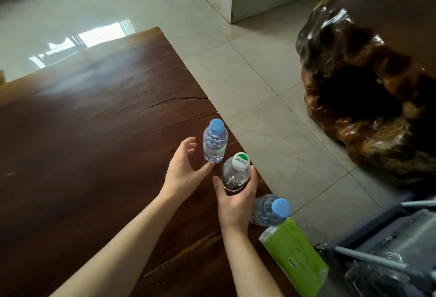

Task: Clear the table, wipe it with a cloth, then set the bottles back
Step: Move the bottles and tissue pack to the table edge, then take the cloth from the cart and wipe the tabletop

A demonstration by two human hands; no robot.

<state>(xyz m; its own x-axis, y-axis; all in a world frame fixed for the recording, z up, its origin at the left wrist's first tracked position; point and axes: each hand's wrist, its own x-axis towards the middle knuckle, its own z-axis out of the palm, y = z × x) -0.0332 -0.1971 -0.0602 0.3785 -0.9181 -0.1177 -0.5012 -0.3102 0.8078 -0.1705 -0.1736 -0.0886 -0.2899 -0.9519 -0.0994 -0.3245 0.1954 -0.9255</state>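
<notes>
Three clear plastic bottles stand near the right edge of the dark wooden table point(82, 120). The farthest bottle point(214, 142) has a blue cap; my left hand point(182, 170) is open just left of it, fingers spread, thumb tip near its base. My right hand point(236, 200) wraps around the middle bottle point(237, 171), which has a white and green cap. A second blue-capped bottle point(271, 209) stands nearest me, at the table's edge. I see no cloth.
A green tissue pack point(292, 254) lies at the near right table edge. Beyond the edge is pale tiled floor point(271, 84), a glossy carved wood stump point(368, 98) and a grey metal-framed object point(396, 245).
</notes>
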